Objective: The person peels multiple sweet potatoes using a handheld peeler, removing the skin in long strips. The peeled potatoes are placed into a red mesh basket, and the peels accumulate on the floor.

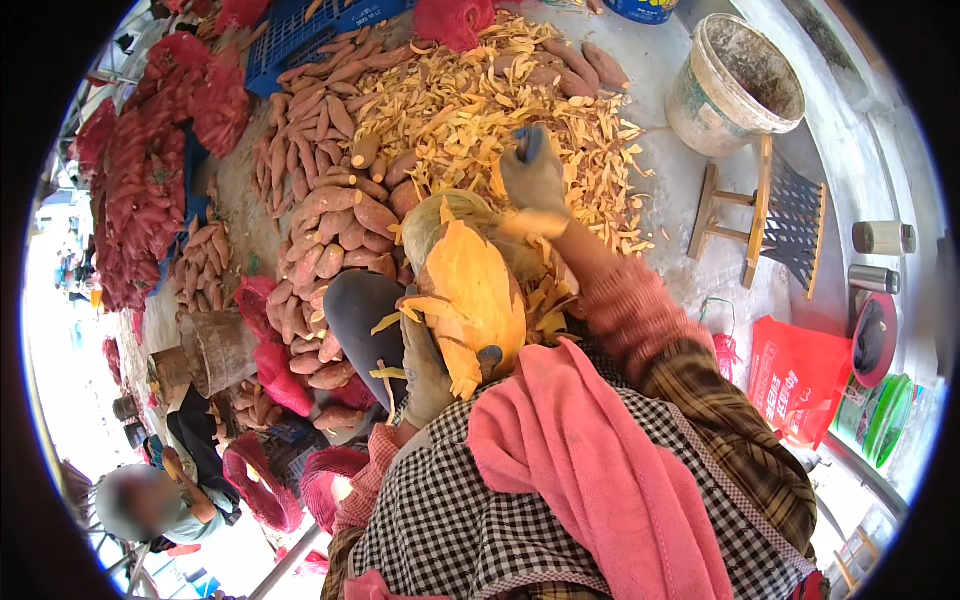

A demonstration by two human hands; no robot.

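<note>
My gloved left hand (pixel 425 367) grips a large, mostly peeled sweet potato (pixel 472 292) on my lap, its orange flesh showing with loose strips hanging from it. Peel also clings to that glove. Farther out, over the heap of peelings (pixel 450 105), my gloved right hand (pixel 534 178) is blurred, with its fingers curled. Something blue (pixel 531 144) shows at these fingers; I cannot tell if it is a tool or part of the glove. A strip of peel (pixel 536 223) appears across the right wrist. Unpeeled sweet potatoes (pixel 337 225) are piled beside my left knee.
A dirty plastic bucket (pixel 686 97) and a wooden folding stool (pixel 757 217) stand to the right, with a red bag (pixel 799 379) nearer. Red mesh sacks (pixel 139 217) and a blue crate (pixel 289 37) lie left. Another person (pixel 195 510) is at lower left.
</note>
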